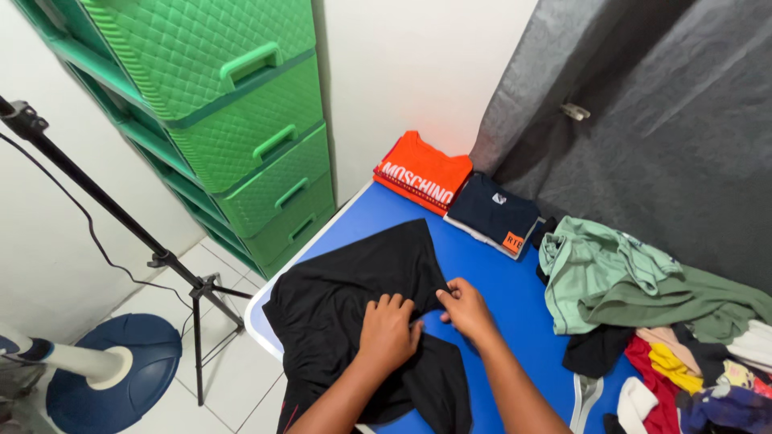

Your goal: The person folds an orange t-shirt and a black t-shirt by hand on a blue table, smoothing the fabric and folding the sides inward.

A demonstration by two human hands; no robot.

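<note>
A black garment lies spread over the left end of the blue table, part of it hanging over the near edge. My left hand rests flat on the cloth near its middle. Beside it, my right hand pinches a fold of the same black cloth at its right edge. The two hands almost touch.
A folded orange shirt and a folded navy shirt lie at the table's far end. A pile of loose clothes, green on top, fills the right side. Green plastic drawers stand at left, with a tripod and a blue fan base on the floor.
</note>
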